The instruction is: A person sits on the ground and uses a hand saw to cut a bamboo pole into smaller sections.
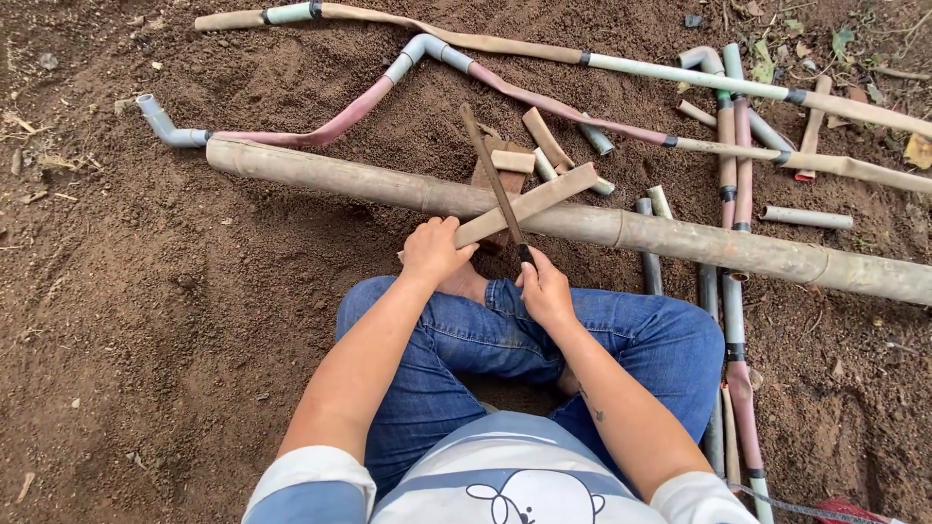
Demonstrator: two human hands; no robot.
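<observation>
The fingers of the left hand (434, 249) are wrapped around the near end of a flat bamboo strip (529, 205), pinning it where it lies slanted across the long bamboo pole (621, 229). The right hand (546, 289) is closed tight on the dark handle of a long knife (493, 178), whose blade stands up and away from the person, crossing the strip just beside the left hand. The person sits on bare soil (146, 311) in blue jeans, knees spread, with the pole lying across in front of them. Beyond it lie short bamboo offcuts (546, 137) and a tangle of grey and pink pipes (427, 58). To my eye the risk is the blade: it works close to the holding thumb, so a slip or a sudden split could carry the edge into the left hand, and the round pole could roll underneath.
</observation>
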